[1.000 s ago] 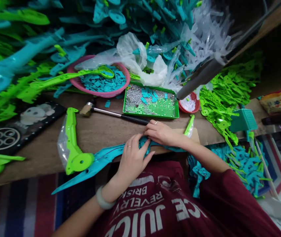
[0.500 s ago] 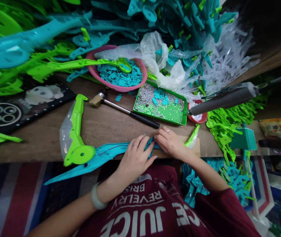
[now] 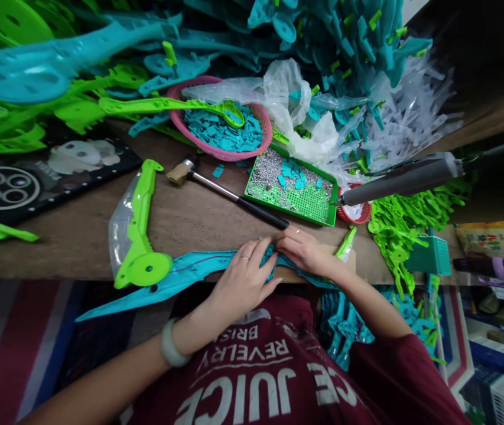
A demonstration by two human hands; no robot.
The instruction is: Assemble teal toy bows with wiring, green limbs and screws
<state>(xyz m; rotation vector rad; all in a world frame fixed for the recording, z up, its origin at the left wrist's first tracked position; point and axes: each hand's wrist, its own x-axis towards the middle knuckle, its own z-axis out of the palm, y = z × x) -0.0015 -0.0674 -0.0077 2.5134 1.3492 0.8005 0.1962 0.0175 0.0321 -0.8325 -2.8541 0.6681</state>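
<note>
A long, curved blue plastic toy piece (image 3: pixel 201 265) lies along the front edge of the bench, its pointed end sticking out past the edge at left. Joined to it on the left is a bright green arm (image 3: pixel 142 212) with a round disc and a clear plastic blade (image 3: pixel 121 230). A smaller green tip (image 3: pixel 346 242) shows at the right end. My left hand (image 3: pixel 243 277) is closed over the middle of the blue piece. Right beside it, my right hand (image 3: pixel 300 251) has its fingers bent down onto the same piece. What lies under the fingertips is hidden.
A hammer (image 3: pixel 227 192) lies behind the hands. Beyond it are a green tray (image 3: pixel 332 212) of small metal pieces and a pink basket (image 3: pixel 266 133) of blue bits. A grey hanging tool (image 3: pixel 405 177) slants in from the right. Blue and green parts pile up at the back.
The view has shifted slightly. Both hands stay on the blue piece in nearly the same place, with only small finger movement.
</note>
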